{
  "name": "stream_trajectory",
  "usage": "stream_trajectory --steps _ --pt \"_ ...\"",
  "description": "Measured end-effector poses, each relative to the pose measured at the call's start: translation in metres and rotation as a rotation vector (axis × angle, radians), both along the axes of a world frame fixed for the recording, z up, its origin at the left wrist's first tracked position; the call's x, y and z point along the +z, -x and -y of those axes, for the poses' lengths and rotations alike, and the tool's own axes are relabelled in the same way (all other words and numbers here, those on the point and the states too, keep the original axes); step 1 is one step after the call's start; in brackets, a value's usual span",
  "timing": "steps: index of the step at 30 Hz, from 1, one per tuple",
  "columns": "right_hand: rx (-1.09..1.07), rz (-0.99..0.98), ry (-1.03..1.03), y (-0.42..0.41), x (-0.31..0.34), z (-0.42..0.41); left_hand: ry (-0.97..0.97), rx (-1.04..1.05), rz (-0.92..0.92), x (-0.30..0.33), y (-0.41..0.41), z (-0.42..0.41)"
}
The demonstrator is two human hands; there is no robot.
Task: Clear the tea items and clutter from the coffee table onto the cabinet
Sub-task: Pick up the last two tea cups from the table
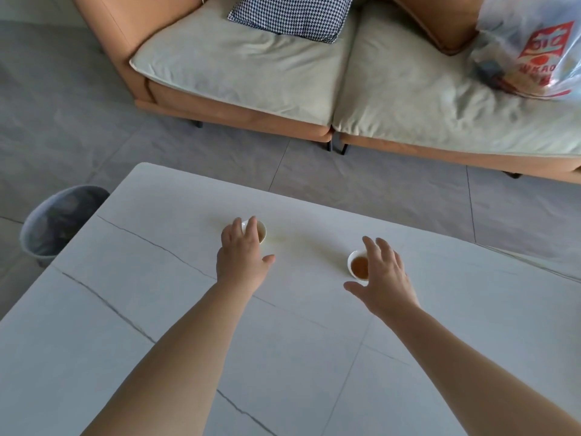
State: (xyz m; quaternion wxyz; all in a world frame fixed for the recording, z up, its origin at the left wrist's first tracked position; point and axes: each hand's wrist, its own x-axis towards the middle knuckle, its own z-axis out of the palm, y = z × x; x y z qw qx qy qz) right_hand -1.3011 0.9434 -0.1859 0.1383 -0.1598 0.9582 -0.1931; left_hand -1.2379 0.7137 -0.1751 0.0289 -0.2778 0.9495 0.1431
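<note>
While only the head view is given, it shows both arms stretched out over the coffee table (157, 309), a pale stone top with dark veins. The left hand (242, 253) lies over the far cup (261, 231), which stands toward the table's far edge, left of middle; its fingers (251, 226) drape across the rim, and they seem to touch it, though the hand hides too much to say whether it has closed a hold. The right hand (382, 278) is spread wide, fingers and thumb apart, just beside the near cup (358, 265), which stands to the right of the first and still holds amber tea; nothing is in this hand. Both cups sit upright on the table, well apart from each other.

As a judgement, the job looks nearly finished: no other clutter shows on the visible part of the table, so these two cups appear to be what is left. The cabinet is out of view. The near cup's tea could spill in carrying.
</note>
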Motion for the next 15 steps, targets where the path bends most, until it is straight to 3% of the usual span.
stream_trajectory --steps 15 --pt "-0.027 0.010 0.169 0.013 -0.024 0.025 -0.163 0.075 -0.077 -0.029 0.024 0.027"
